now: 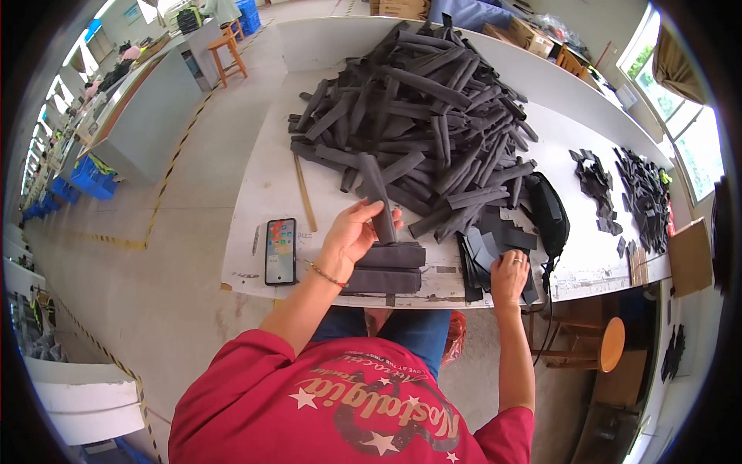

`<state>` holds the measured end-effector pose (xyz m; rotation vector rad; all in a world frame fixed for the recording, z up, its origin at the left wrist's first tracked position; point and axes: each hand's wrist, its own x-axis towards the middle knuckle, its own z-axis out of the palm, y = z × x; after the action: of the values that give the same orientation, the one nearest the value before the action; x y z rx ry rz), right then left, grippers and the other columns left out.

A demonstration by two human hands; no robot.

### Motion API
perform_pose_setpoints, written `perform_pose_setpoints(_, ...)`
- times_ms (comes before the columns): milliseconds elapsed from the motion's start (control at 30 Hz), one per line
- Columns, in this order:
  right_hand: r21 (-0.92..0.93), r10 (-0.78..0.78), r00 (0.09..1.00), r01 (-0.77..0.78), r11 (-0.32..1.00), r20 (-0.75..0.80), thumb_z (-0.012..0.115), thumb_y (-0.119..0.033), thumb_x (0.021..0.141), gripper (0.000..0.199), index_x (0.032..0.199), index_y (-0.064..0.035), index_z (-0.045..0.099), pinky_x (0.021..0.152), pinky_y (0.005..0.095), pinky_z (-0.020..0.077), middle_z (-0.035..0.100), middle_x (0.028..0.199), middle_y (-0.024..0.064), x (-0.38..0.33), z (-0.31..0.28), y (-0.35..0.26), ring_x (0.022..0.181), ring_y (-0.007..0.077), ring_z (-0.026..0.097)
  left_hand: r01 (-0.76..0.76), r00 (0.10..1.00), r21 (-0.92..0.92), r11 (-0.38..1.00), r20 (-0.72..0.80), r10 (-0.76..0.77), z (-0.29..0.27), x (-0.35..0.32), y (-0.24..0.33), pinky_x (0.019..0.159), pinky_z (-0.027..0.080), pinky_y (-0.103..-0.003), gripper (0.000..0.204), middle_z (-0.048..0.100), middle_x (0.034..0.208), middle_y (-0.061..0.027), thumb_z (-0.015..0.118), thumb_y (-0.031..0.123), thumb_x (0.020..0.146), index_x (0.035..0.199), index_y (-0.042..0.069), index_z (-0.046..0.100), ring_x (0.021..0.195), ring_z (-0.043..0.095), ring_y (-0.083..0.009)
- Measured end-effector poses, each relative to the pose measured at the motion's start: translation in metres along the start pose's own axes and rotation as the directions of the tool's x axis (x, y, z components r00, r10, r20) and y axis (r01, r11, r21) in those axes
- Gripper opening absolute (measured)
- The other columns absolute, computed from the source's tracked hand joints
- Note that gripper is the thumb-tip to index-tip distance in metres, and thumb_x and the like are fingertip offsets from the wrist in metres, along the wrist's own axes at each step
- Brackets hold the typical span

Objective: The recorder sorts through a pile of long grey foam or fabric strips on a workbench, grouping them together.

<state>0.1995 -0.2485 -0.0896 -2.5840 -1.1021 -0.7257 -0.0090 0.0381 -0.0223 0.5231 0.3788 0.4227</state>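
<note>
My left hand (pixel 357 227) is closed round a dark grey fabric tube (pixel 376 189), tilted upright above the table's near edge. Just below it lie stacked dark fabric strips (pixel 384 279), side by side at the edge. My right hand (pixel 510 277) rests with bent fingers on a loose pile of flat dark pieces (pixel 485 246); its fingertips seem to pinch a piece, though they are partly hidden. Behind both hands rises a large heap of similar dark fabric tubes (pixel 433 100).
A phone (pixel 280 251) with a lit screen and a wooden ruler-like strip (pixel 305 193) lie on the white table (pixel 259 174) at the left. A black pouch with a strap (pixel 547 213) sits right of my right hand. Small black scraps (pixel 645 197) and a wooden stool (pixel 610 344) are farther right.
</note>
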Motion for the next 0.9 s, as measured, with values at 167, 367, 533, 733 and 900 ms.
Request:
perform_pose_setpoints(167, 0.588, 0.206, 0.905, -0.401, 0.702, 0.372, 0.060, -0.006, 0.088, 0.015, 0.090, -0.0021, 0.045, 0.071, 0.0446, 0.0455, 0.059, 0.093, 0.0217, 0.027, -0.039, -0.030, 0.086, 0.0381, 0.058, 0.051, 0.998, -0.024, 0.998, -0.029, -0.051, 0.010, -0.003, -0.006, 0.083, 0.058, -0.046, 0.009, 0.067, 0.093, -0.0121, 0.061, 0.008, 0.093, 0.099, 0.002, 0.059, 0.093, 0.068, -0.0253)
perform_pose_setpoints(367, 0.704, -0.102, 0.927, -0.199, 0.682, 0.361, 0.073, -0.012, 0.081, 0.036, 0.092, -0.0006, 0.041, 0.072, 0.0428, 0.0416, 0.043, 0.089, 0.0175, 0.025, -0.086, -0.101, 0.079, 0.0379, 0.047, 0.011, 0.999, -0.008, 1.000, -0.046, -0.012, 0.006, 0.000, -0.010, 0.080, 0.060, -0.046, 0.021, 0.064, 0.111, -0.0130, 0.059, 0.015, 0.096, 0.112, 0.005, 0.050, 0.095, 0.067, -0.0360)
perform_pose_setpoints(533, 0.768, -0.137, 0.940, -0.164, 0.619, 0.312, 0.081, -0.011, 0.071, 0.044, 0.093, -0.0011, 0.044, 0.074, 0.0376, 0.0425, 0.047, 0.094, 0.0135, 0.014, -0.099, -0.129, 0.082, 0.0326, 0.048, 0.036, 0.997, -0.028, 0.999, -0.065, -0.037, 0.003, 0.002, -0.013, 0.081, 0.060, -0.044, 0.020, 0.064, 0.114, -0.0136, 0.055, 0.015, 0.098, 0.113, 0.003, 0.049, 0.097, 0.067, -0.0380)
perform_pose_setpoints(733, 0.779, -0.078, 0.989, -0.050, 0.625, 0.126, 0.082, -0.007, 0.067, 0.038, 0.086, -0.0014, 0.050, 0.080, 0.0352, 0.0443, 0.054, 0.101, 0.0136, 0.010, -0.091, -0.144, 0.089, 0.0308, 0.053, 0.008, 0.996, -0.007, 1.000, -0.085, -0.009, 0.004, 0.001, -0.015, 0.084, 0.059, -0.043, 0.027, 0.063, 0.116, -0.0180, 0.053, 0.017, 0.099, 0.116, -0.003, 0.050, 0.101, 0.066, -0.0370)
perform_pose_setpoints(900, 0.854, 0.025, 0.974, -0.207, 0.477, 0.223, 0.082, -0.002, 0.065, 0.040, 0.100, -0.0006, 0.064, 0.078, 0.0318, 0.0473, 0.060, 0.093, 0.0106, 0.016, -0.100, -0.157, 0.086, 0.0234, 0.058, 0.008, 0.997, 0.006, 1.000, -0.074, -0.007, 0.006, -0.002, -0.015, 0.080, 0.060, -0.040, 0.026, 0.065, 0.111, -0.0203, 0.055, 0.016, 0.098, 0.112, -0.005, 0.051, 0.099, 0.067, -0.0357)
